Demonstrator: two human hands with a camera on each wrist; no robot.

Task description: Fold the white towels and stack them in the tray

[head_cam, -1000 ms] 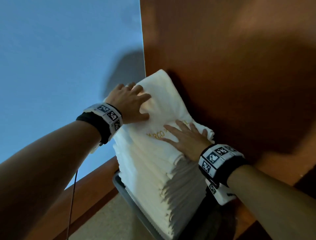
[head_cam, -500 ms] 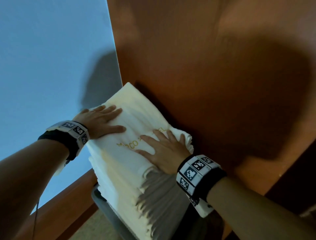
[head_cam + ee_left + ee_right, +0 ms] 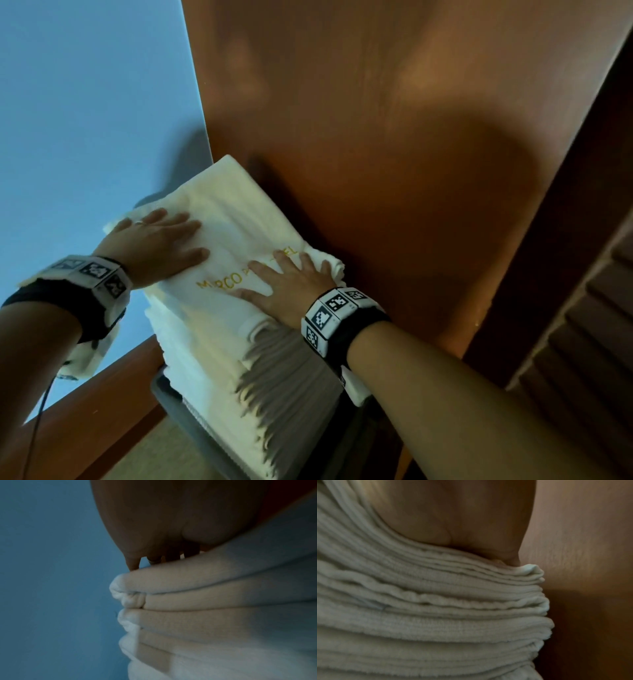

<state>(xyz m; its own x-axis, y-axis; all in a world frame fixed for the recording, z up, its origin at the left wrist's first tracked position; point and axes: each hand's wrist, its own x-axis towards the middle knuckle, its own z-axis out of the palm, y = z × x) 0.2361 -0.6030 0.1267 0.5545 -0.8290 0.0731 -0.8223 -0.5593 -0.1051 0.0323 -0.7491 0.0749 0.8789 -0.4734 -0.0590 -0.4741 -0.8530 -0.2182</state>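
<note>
A tall stack of folded white towels (image 3: 205, 359) stands in a grey tray (image 3: 171, 407) against a wooden panel. The top towel (image 3: 236, 219) carries gold lettering. My left hand (image 3: 161, 243) lies flat on the top towel's left side, fingers straight. My right hand (image 3: 291, 284) presses flat on its near right part, fingers spread over the lettering. The left wrist view shows my left hand (image 3: 154, 545) resting on the rounded folded edges of the stack (image 3: 205, 608). In the right wrist view my right palm (image 3: 462, 527) sits on the layered towel edges (image 3: 436, 608).
A brown wooden panel (image 3: 394, 137) rises right behind the stack. A blue wall (image 3: 85, 120) fills the left. A wooden ledge (image 3: 102, 404) runs below the wall beside the tray. Dark slatted wood (image 3: 589, 342) stands at the far right.
My left hand has flattened from a curled hold at the towel's far left edge to lying flat on top. My right hand stays pressed on the lettering; the view shifted.
</note>
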